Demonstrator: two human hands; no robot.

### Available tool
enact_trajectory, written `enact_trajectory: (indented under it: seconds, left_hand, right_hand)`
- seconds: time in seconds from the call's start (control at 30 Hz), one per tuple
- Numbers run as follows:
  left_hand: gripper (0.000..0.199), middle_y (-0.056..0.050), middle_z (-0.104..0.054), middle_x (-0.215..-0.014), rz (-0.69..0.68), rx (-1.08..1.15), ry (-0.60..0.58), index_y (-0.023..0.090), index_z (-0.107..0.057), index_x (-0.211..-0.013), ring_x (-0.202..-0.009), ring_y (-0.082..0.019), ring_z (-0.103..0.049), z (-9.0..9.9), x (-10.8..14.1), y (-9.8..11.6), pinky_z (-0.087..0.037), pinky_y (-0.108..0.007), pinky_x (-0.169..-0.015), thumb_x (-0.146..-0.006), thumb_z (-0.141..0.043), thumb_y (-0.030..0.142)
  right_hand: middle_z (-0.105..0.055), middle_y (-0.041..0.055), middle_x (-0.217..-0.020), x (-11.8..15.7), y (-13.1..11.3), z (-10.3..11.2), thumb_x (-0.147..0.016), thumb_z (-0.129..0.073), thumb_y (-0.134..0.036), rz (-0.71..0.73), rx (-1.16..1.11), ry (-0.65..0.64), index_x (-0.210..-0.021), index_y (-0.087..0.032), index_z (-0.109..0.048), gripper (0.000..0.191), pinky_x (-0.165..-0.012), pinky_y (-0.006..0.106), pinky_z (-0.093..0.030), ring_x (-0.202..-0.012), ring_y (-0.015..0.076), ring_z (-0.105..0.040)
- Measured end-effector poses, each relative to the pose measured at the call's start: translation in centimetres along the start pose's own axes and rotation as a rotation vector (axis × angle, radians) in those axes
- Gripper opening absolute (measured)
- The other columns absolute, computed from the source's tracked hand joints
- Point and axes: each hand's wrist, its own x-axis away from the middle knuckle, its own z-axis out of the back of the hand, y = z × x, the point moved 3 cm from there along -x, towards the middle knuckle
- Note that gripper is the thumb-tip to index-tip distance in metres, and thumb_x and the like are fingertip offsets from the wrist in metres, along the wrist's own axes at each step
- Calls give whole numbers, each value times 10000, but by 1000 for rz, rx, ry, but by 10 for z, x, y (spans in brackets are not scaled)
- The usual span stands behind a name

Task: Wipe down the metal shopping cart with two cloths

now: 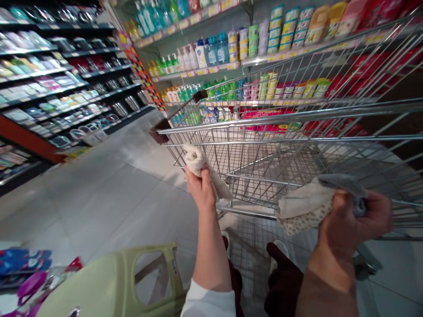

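Note:
In the head view, my left hand (202, 185) is closed around a cream, fluffy rolled cloth (194, 158), part of which hangs down to the right. My right hand (353, 220) grips a bundle of grey cloths (306, 202), one side of it dotted. Both hands are on the near side of a metal wire shopping cart (244, 126), the left near its brown-cornered end and the right beside its lower side bars. The cart basket's wire grid shows behind the cloths.
Shelves (198, 70) of bottles and tubs stand behind the cart. More shelves (76, 53) with cookware are at upper left. A green plastic object (99, 281) with an opening is at lower left. My feet are on the tiled floor (95, 198) below the cart.

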Motion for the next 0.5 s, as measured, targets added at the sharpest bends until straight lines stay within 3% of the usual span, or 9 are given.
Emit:
enact_trajectory:
  seconds: [0.07, 0.1, 0.33, 0.5]
  left_hand:
    - [246, -27, -610, -891, -20, -176, -22, 196, -585, -955, -891, -199, -535, -2, 4, 2, -416, -321, -823, -855, -549, 418]
    - [228, -25, -594, -848, -13, -236, -33, 199, -577, -913, -880, -208, -523, -3, 5, 2, -408, -328, -806, -851, -540, 416]
    - [177, -19, -538, -753, 48, -310, -90, 222, -495, -771, -851, -224, -491, -1, 6, 7, -366, -333, -756, -790, -520, 396]
    - [143, -5, -520, -708, 77, -312, -90, 222, -508, -734, -793, -207, -483, 0, 9, 13, -353, -319, -718, -737, -535, 363]
  right_hand:
    - [-491, -22, -832, -2, -2, 4, -822, -583, -348, -114, 28, 234, -999, -330, -642, 187, -761, 384, -433, -848, 221, -569]
    - [-498, -30, -806, -2, -3, 4, -807, -612, -357, -152, 32, 279, -931, -312, -655, 139, -761, 378, -435, -823, 208, -571]
    - [-485, -34, -803, -1, -7, -2, -799, -649, -348, -226, -69, 335, -892, -297, -672, 110, -738, 346, -427, -802, 170, -560]
    - [-462, 3, -836, -1, -11, 3, -833, -590, -285, -143, -60, 341, -1007, -342, -665, 199, -795, 402, -469, -909, 241, -581]
